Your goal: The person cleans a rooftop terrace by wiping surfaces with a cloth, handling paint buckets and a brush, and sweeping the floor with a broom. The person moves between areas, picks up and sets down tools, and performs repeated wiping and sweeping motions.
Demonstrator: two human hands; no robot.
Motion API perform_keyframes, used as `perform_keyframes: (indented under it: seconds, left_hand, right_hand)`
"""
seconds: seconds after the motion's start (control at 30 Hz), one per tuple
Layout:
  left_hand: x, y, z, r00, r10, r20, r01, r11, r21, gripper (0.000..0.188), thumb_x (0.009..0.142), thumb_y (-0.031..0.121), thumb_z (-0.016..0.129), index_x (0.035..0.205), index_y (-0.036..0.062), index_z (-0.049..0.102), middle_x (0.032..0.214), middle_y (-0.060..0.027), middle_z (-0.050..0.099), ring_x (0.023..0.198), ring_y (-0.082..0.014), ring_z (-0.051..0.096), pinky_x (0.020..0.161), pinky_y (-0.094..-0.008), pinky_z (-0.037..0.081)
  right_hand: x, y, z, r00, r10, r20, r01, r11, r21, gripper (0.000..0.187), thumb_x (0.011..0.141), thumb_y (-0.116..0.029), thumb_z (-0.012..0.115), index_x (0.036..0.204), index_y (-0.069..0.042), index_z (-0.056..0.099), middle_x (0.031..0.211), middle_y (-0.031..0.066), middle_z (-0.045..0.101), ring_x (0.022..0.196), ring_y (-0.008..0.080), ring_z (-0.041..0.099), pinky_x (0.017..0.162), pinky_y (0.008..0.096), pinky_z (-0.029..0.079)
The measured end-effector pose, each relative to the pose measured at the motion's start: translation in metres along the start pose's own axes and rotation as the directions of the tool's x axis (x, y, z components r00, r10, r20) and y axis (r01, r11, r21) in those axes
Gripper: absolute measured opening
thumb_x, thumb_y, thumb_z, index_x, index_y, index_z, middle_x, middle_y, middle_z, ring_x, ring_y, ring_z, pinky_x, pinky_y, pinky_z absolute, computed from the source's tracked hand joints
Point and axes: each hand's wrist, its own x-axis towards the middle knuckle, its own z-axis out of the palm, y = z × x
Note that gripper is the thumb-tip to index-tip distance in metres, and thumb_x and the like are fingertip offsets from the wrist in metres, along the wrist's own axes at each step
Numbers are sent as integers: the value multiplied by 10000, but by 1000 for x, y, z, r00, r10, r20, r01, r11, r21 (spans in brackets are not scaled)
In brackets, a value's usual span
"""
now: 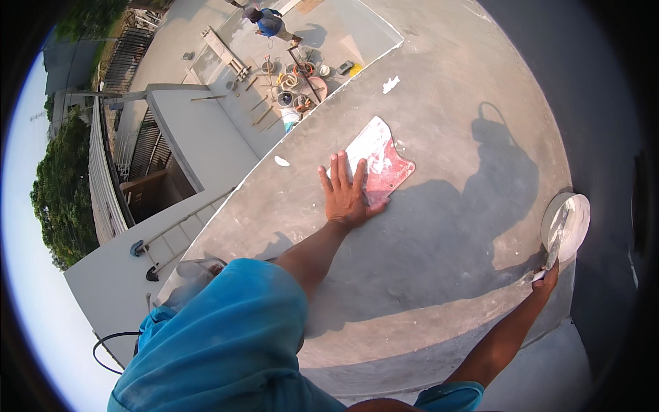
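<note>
My left hand (345,199) lies flat on a grey concrete ledge (439,89), its fingers spread. Its fingertips and thumb reach the near edge of a flat, curved-cornered red plate (395,169) smeared with white paste. Off to the right, my right hand (547,280) is closed around a thin scraper (555,248), and its narrow grey blade points into a round white tub (579,218). That tub sits at the ledge's right side, against a dark wall. Part of the grip is hidden by the fingers.
Beyond the ledge's far-left edge is a drop to a yard with several buckets (288,81) and tools. A person (269,24) stands down there. A ladder (182,240) leans near the left edge. The dark wall (604,137) bounds the right side.
</note>
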Motion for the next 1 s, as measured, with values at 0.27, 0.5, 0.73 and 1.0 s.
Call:
perform_keyframes:
  seconds: [0.27, 0.5, 0.73, 1.0]
  left_hand:
    - [-1, -4, 0, 999, 17, -49, -21, 997, -80, 1143, 715, 687, 762, 1570, 89, 295, 1645, -299, 60, 1548, -440, -23, 1196, -672, -42]
    - [-5, -5, 8, 991, 2, -135, -12, 997, -74, 1170, 707, 675, 772, 1561, 74, 244, 1625, -264, 128, 1547, -411, 19, 1218, -634, -27]
    - [-7, -4, 14, 951, 58, -305, -108, 983, -150, 1191, 698, 704, 756, 1558, 61, 240, 1606, -229, 204, 1539, -401, 95, 1226, -628, 28]
    - [-5, -25, -5, 890, 280, -360, -304, 953, -10, 608, 952, 420, 590, 1472, 125, 479, 1501, -191, 454, 1409, -328, 417, 1200, -656, 151]
  right_hand:
    - [11, 21, -5, 999, -35, -29, 33, 998, -49, 226, 953, -337, 626, 1067, -149, 677, 835, -23, 636, 647, 102, 515, 543, 297, 393]
    - [-209, 82, 31, 988, -52, -147, 43, 997, -64, 396, 966, -234, 589, 1320, -67, 527, 1082, 84, 593, 863, 213, 592, 656, 351, 470]
    - [-458, 222, 15, 967, 161, -197, -134, 981, 144, 221, 921, -53, 638, 1121, 1, 563, 1060, 104, 626, 953, 203, 618, 820, 363, 514]
    - [-634, 449, -13, 934, 206, -293, -127, 956, 265, 288, 908, -81, 687, 1155, 12, 574, 1012, 102, 655, 838, 177, 636, 678, 340, 533]
